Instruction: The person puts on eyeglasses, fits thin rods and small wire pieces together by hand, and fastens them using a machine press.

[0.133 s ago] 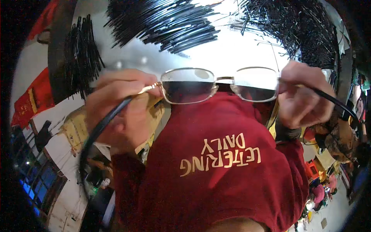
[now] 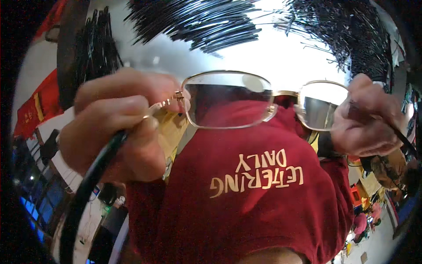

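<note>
A pair of eyeglasses (image 2: pixel 285 93) with a thin gold-coloured metal frame and black temple tips is held up before my maroon top. My left hand (image 2: pixel 110 132) pinches the left temple close to its hinge; the black tip runs down past the fingers, toward the lower left. Fingers of my right hand (image 2: pixel 369 121) are closed around the right temple and cover the outer edge of that lens. Both temples are unfolded. A pale round spot shows on the upper part of the left lens.
Bundles of thin black rods (image 2: pixel 193 22) lie on the brightly lit white table (image 2: pixel 176 61) beyond the glasses. More black pieces (image 2: pixel 356 39) are heaped at the right, others (image 2: pixel 96 44) at the left. A red cloth (image 2: pixel 39 105) hangs at the far left.
The left lens and my left hand have come nearer, and the hand has shifted left. My right hand has moved right. The glasses are now turned at an angle, still held by both temples.
</note>
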Demonstrator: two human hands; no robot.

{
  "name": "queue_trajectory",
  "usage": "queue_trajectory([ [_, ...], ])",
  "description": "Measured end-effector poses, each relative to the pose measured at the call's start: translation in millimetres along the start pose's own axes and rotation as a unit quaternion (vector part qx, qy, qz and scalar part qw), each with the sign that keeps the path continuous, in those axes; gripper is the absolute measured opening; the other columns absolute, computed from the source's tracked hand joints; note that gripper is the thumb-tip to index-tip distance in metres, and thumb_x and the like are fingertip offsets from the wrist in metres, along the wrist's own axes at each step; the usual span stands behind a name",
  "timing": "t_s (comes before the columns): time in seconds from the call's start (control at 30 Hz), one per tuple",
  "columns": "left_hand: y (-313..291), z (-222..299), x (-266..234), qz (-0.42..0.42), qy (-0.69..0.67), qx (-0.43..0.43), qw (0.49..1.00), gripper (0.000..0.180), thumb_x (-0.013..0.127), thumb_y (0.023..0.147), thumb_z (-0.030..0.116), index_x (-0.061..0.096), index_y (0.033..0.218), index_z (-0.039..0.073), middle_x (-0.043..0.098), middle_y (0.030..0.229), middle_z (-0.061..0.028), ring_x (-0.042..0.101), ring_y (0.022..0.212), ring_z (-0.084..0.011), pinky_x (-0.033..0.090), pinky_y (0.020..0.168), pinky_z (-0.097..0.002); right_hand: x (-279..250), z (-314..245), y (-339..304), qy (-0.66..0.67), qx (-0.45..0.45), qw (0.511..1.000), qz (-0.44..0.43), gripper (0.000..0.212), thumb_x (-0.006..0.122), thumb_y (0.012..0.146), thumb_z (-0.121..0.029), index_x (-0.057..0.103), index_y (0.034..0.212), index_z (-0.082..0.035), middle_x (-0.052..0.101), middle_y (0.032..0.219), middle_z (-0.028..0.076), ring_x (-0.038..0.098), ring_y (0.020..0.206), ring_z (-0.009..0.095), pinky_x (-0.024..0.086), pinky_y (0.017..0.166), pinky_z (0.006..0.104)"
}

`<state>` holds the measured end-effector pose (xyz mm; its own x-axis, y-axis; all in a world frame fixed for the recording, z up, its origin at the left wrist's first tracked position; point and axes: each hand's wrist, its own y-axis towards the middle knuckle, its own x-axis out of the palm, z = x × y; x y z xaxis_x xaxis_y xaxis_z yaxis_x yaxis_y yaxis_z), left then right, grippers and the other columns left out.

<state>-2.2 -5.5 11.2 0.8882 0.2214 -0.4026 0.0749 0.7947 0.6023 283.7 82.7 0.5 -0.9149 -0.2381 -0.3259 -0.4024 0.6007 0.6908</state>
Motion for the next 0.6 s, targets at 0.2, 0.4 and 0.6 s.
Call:
queue_trajectory([
  [0.2,15.9,4.3,-25.1,-0.072,-0.051,0.025,0.996,0.026,0.045,0.100,0.024,0.042,0.116,0.005,0.056,0.081,-0.0230,0.049,0.050,-0.0247,0.046,0.041,-0.0398,-37.5,-22.9,54.8,-0.126,0.099,0.841,-0.517,0.016,0.053,0.092,-0.017,0.060,0.081,-0.007,0.050,0.059,0.004,0.043,0.045,0.013,0.028,0.041,0.0289],
  [0.4,2.2,0.7,-6.1,0.035,-0.022,0.001,0.999,0.030,0.046,0.098,0.030,0.045,0.117,0.006,0.057,0.077,-0.0206,0.051,0.053,-0.0248,0.050,0.045,-0.0411,-35.3,-37.8,71.0,-0.219,0.258,0.749,-0.569,0.014,0.068,0.079,-0.006,0.061,0.090,-0.007,0.059,0.078,0.000,0.055,0.062,0.012,0.040,0.053,0.0243],
  [0.6,17.4,11.3,8.9,0.068,-0.163,0.013,0.984,0.027,0.050,0.094,0.027,0.054,0.108,0.004,0.059,0.077,-0.0160,0.058,0.066,-0.0276,0.054,0.059,-0.0390,7.9,-17.7,73.3,-0.213,0.281,0.792,-0.498,0.014,0.067,0.079,-0.006,0.061,0.092,-0.006,0.060,0.081,0.002,0.056,0.064,0.013,0.042,0.056,0.0247],
])
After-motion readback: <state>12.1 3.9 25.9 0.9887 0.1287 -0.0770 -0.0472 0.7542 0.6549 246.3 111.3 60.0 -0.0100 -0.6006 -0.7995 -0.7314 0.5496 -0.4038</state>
